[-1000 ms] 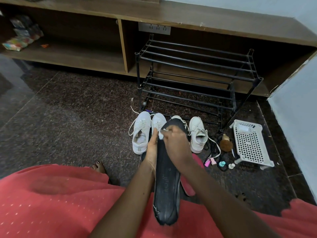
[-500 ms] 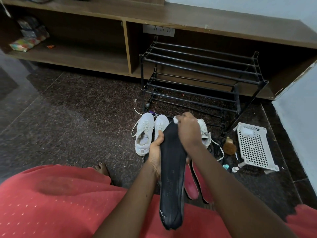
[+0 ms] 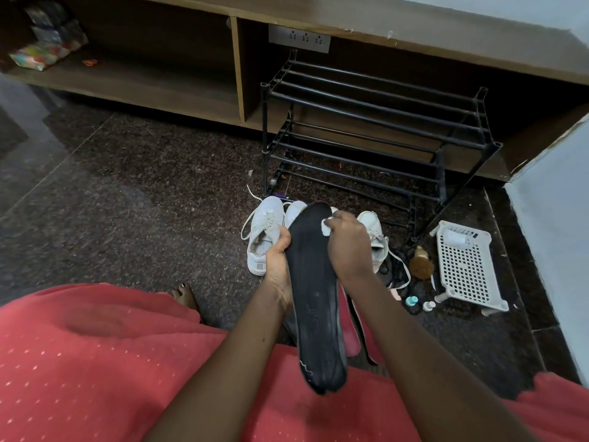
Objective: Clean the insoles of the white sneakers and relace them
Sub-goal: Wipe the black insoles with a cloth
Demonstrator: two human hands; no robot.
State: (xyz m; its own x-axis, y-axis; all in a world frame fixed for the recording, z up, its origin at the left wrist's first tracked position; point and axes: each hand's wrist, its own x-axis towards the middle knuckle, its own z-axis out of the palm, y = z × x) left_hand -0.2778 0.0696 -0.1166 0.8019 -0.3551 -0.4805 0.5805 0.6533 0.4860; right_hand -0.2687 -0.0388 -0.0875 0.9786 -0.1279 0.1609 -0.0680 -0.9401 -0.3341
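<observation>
Faint, unreadable writing on black insole [image 3: 314,291], gripped by left hand [image 3: 278,263] at 9 o'clock; right hand [image 3: 349,247] pinching white wipe [image 3: 326,226] at its toe. Sneakers [image 3: 266,234] beyond at 12, on dark speckled floor [image 3: 143,202].

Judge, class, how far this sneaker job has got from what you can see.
Done: a black insole is out of its shoe. In hand: the left hand grips it while the right hand presses a small white wipe near its toe end. Left: the white sneakers sit on the floor with laces loose, so relacing remains.
</observation>
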